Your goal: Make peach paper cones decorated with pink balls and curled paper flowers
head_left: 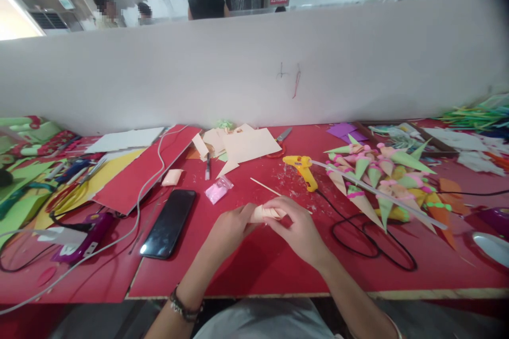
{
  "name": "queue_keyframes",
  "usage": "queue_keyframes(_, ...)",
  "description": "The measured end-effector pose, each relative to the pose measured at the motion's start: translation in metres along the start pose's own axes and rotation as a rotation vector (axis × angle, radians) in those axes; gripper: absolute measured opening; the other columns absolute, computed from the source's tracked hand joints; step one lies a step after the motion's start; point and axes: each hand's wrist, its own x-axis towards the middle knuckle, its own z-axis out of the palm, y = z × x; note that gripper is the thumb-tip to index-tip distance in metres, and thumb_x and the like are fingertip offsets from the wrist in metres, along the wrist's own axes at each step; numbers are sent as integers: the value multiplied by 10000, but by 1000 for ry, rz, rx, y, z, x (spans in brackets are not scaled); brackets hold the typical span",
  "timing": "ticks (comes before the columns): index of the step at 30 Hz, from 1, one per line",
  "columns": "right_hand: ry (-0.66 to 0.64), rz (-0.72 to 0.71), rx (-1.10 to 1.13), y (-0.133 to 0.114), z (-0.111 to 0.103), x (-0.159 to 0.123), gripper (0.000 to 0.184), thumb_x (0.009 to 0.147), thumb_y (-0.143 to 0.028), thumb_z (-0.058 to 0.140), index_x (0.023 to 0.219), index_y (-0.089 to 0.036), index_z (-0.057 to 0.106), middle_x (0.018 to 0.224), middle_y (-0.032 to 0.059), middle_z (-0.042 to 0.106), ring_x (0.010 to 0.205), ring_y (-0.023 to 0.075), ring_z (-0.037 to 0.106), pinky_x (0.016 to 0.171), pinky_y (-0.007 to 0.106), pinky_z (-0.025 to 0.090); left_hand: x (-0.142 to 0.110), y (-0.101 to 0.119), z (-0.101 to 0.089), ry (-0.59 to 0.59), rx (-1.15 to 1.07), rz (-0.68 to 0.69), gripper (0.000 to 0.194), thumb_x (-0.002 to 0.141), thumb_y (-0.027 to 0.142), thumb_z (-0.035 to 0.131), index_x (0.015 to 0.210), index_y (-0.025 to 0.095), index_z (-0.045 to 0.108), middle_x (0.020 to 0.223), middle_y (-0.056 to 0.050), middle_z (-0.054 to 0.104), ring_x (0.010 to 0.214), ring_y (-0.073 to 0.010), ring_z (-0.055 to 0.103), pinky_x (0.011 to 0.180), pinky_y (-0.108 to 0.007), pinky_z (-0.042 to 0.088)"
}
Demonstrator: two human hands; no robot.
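Observation:
Between my two hands, low over the red table, is a small cream-coloured rolled or folded piece of craft foam or paper (259, 214). My left hand (234, 222) grips its left end, fingers closed around it. The fingers of my right hand (296, 225) pinch its right end, where layers of the piece overlap. A thin pale stick (264, 186) lies just behind my hands. Close by on the left are a small bag of pink material (218, 189) and a black phone (169, 224). A yellow glue gun (303, 169) lies to the right, a long clear glue stick in its back end.
Cream sheets (254, 144) and scissors (283, 140) lie at the back. Several foam cones (382, 169) are piled on the right. At left are a red board (147, 169), a purple power strip (89, 238) and a white cable (139, 206). A white partition (238, 74) stands behind the table.

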Motion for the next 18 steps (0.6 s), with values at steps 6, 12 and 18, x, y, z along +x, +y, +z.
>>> queue_keyframes(6, 8, 3, 64, -1, 0, 1, 138, 762, -172, 533, 889, -219, 561, 876, 24, 605, 823, 163, 571, 733, 275, 447, 0, 1, 1, 15, -35, -22, 132, 839, 292, 427, 822, 170, 476, 684, -56, 614, 600, -186, 588, 483, -216, 302)
queue_keyframes(12, 39, -132, 18, -1, 0, -2, 118, 782, -158, 514, 881, -208, 556, 866, 42, 575, 851, 168, 550, 759, 308, 449, -1, 1, 8, 112, -17, 17, 75, 817, 202, 436, 848, 172, 497, 721, -33, 601, 576, -152, 555, 482, -206, 315)
queue_keyframes(18, 80, -277, -43, -1, -1, -6, 210, 770, -110, 532, 938, -233, 562, 912, 43, 542, 872, 151, 549, 764, 283, 463, 0, 0, 19, 284, -17, 77, 200, 790, 163, 470, 988, 187, 484, 888, -51, 599, 770, -179, 566, 606, -236, 400)
